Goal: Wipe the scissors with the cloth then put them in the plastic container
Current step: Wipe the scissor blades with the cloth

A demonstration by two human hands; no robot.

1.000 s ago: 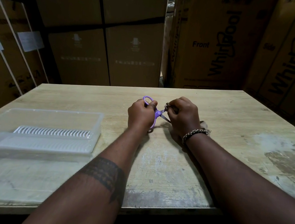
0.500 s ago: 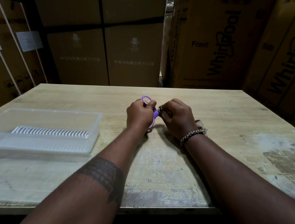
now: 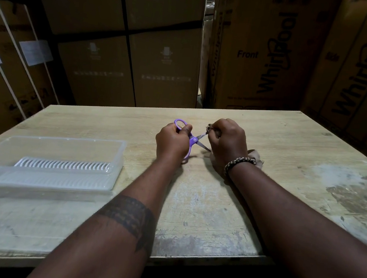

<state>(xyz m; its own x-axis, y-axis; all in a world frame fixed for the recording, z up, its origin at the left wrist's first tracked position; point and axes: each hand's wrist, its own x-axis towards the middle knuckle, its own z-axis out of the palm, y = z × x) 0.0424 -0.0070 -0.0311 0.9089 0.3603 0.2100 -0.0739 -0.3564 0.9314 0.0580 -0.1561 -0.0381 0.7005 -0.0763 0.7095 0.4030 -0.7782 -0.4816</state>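
Purple scissors (image 3: 193, 140), handles gripped by the left hand (image 3: 173, 141), show more blade as the right hand (image 3: 227, 144), pinching the cloth (image 3: 257, 156), draws out toward 3 o'clock: wiping continues.

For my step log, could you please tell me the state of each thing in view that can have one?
Scissors: blades spread open, not yet in the container.
Left hand: grips the scissors' purple handles.
Cloth: bunched, pinched round the upper blade's tip.
Right hand: curled, holds the cloth.
Container: open on top, no scissors inside.
Boxes: closed, stacked behind.
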